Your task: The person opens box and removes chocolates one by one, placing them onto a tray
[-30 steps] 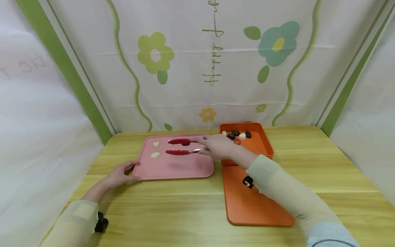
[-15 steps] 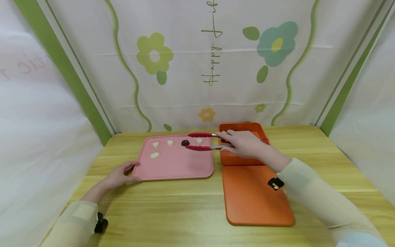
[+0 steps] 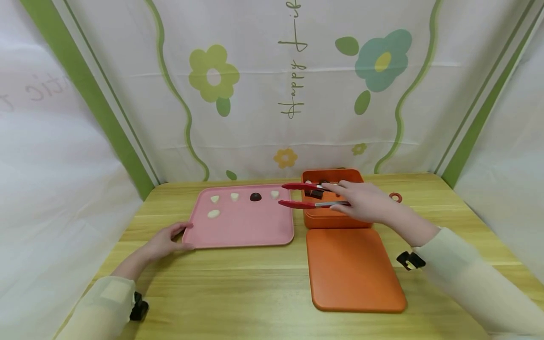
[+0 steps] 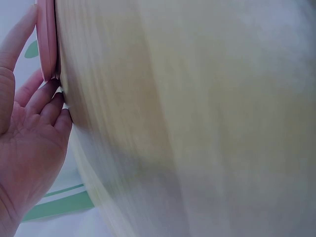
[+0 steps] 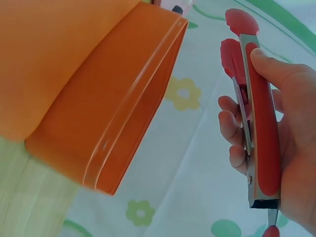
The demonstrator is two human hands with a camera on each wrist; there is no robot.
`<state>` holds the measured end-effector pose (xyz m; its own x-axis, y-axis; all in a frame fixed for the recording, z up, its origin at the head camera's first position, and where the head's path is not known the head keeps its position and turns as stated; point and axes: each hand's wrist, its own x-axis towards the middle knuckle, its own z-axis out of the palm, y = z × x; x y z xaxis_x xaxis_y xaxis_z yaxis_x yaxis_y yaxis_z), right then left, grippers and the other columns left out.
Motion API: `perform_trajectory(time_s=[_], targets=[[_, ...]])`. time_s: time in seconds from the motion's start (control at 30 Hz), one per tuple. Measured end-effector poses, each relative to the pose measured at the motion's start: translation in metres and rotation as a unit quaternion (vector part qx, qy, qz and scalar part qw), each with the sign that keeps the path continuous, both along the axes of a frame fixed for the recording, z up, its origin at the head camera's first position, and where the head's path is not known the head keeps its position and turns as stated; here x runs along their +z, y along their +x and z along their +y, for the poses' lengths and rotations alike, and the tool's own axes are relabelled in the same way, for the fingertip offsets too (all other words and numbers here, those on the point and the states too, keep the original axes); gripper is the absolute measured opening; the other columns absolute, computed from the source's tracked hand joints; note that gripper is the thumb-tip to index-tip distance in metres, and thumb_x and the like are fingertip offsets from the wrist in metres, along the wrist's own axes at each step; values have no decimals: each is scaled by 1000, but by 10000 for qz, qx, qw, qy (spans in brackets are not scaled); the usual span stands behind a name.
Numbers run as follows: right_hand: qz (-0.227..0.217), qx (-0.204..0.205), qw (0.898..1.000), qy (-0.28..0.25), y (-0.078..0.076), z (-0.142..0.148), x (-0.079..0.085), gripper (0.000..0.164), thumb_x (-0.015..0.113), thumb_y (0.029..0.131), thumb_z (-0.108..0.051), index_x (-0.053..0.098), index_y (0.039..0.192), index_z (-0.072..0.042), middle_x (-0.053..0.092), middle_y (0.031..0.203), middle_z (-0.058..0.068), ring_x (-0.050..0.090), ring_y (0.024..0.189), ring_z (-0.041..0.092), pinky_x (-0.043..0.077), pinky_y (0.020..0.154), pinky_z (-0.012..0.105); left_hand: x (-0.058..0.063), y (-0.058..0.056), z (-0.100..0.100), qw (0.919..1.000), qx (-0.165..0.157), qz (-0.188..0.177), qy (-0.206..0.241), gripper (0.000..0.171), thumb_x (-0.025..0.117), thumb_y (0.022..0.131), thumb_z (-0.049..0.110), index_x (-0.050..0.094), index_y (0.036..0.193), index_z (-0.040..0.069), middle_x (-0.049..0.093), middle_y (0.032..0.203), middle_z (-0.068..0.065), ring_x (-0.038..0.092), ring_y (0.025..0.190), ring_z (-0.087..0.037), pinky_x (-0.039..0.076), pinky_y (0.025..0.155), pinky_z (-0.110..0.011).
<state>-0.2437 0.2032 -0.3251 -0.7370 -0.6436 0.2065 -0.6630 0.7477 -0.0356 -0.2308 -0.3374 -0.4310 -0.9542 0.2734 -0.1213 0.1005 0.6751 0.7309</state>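
My left hand [image 3: 167, 242] grips the near left corner of a pink tray [image 3: 242, 231], its thumb and fingers at the rim. On the tray lie several small white pieces [image 3: 214, 214] and one dark, rounded piece [image 3: 255, 197]. My right hand [image 3: 365, 202] holds red-tipped metal tongs [image 3: 297, 205] above an orange box [image 3: 337, 222]. Their jaws stand apart with nothing between them, the tips reaching over the tray's right edge. Dark and white pieces [image 3: 316, 194] lie in the box, partly hidden by the tongs and hand. In the right wrist view, fingers and thumb wrap the red handle [image 5: 262, 123].
An orange lid [image 3: 354, 274] lies flat in front of the box. The wooden table [image 3: 238, 293] carries everything. A white curtain [image 3: 255, 141] printed with flowers hangs right behind the table's far edge.
My right hand has carried the tongs rightward from above the tray to above the box. White pieces and the dark piece they covered now show on the tray. The left hand stays put.
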Motion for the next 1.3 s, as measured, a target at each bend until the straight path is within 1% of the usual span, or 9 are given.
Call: perform_trajectory(time_s=[0.2, 0.43, 0.53, 0.7, 0.77, 0.93, 1.03, 1.17, 1.3], targets=[[-150, -162, 9998, 10, 7, 18, 3, 60, 69, 92, -33, 48, 145, -15, 60, 109, 13, 51, 60, 10, 37, 47, 25, 0, 0, -2, 10000, 2, 5, -34, 77, 81, 81, 31, 46, 139, -6, 37, 146, -29, 28, 138, -44, 25, 109, -55], [-124, -318, 9994, 69, 12, 38, 6, 59, 68, 92, -32, 48, 144, -11, 61, 118, 23, 65, 77, 26, 48, 55, 34, 0, 0, -2, 9999, -23, 39, -93, 77, 81, 81, 32, 46, 138, -6, 38, 145, -30, 29, 137, -44, 26, 109, -55], [-116, -390, 9991, 73, 12, 46, 7, 58, 67, 92, -32, 49, 143, -10, 58, 124, 26, 66, 79, 27, 46, 52, 31, 1, 0, -2, 9999, -14, 31, -101, 77, 81, 81, 32, 46, 138, -6, 38, 146, -29, 28, 138, -44, 26, 109, -55], [-43, -481, 9987, 178, 11, 56, 6, 57, 68, 92, -30, 50, 143, -10, 61, 115, 18, 53, 60, 10, 38, 47, 26, 2, 1, -2, 9999, -23, 27, -110, 77, 80, 81, 33, 46, 138, -6, 38, 146, -30, 28, 138, -45, 26, 109, -55], [8, -495, 9986, 207, 11, 59, 4, 57, 69, 91, -29, 51, 142, -10, 62, 109, 14, 48, 57, 8, 37, 47, 26, 2, 1, -2, 10000, -16, 8, -84, 78, 80, 81, 32, 45, 139, -6, 37, 146, -30, 28, 138, -45, 25, 109, -55], [103, -481, 9983, 309, 8, 62, -2, 55, 70, 91, -31, 54, 139, -9, 62, 107, 17, 56, 61, 16, 40, 46, 29, 2, 2, -2, 10000, -4, -21, -43, 77, 80, 81, 31, 45, 139, -6, 37, 147, -29, 27, 138, -44, 25, 109, -55], [82, -454, 9982, 388, 3, 63, -8, 55, 69, 91, -32, 53, 139, -9, 62, 101, 14, 53, 58, 15, 38, 45, 30, 2, 2, -1, 10000, -42, 19, -66, 77, 80, 81, 31, 45, 138, -6, 37, 146, -30, 28, 138, -45, 25, 109, -55], [-1, -498, 9977, 466, -3, 66, -15, 56, 69, 91, -32, 53, 140, -9, 57, 90, 7, 40, 52, 11, 31, 43, 28, 2, 2, 0, 10000, -20, 15, -32, 76, 80, 81, 30, 46, 138, -6, 38, 146, -30, 28, 138, -44, 25, 109, -55], [-89, -588, 9967, 552, -11, 66, -20, 57, 70, 90, -31, 53, 140, -8, 62, 100, 14, 51, 57, 16, 35, 44, 29, 2, 2, 0, 10000, 29, -14, 0, 77, 81, 81, 31, 46, 138, -6, 38, 146, -29, 28, 138, -44, 25, 109, -55]])
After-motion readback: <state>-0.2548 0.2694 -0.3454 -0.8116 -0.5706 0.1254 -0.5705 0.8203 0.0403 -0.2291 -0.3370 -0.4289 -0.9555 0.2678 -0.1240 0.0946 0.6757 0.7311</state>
